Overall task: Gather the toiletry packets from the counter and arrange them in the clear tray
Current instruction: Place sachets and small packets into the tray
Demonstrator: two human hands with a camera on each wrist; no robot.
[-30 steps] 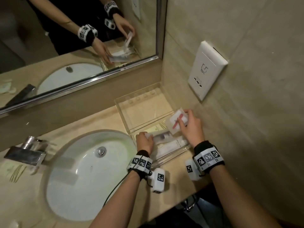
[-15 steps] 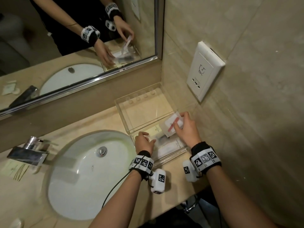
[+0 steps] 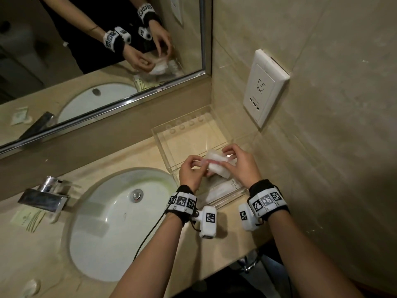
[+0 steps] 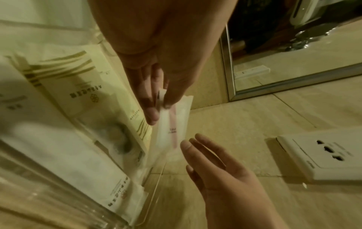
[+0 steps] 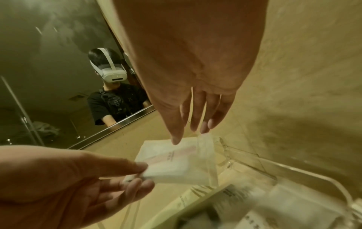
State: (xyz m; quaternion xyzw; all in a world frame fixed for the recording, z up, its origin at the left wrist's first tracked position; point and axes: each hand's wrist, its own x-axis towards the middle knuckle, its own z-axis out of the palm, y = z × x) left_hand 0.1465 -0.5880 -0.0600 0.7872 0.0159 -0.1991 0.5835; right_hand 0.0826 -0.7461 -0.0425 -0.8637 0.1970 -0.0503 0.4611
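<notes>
A white packet with a pink stripe hangs over the clear tray between both hands. My left hand pinches its left end between thumb and fingers; the left wrist view shows that pinch on the packet's top edge by the left hand. My right hand lies at the other end with straight fingers. In the right wrist view the right hand touches the packet with its thumb tip only. Several cream and white packets lie flat in the tray's near half.
A white sink basin and a chrome faucet lie left of the tray. A cream packet sits on the counter beside the faucet. A wall socket hangs on the right wall, and a mirror is behind.
The left hand has left the packets in the tray and taken the pink-striped packet's end. The right hand has straightened its fingers. The packet is now higher over the tray.
</notes>
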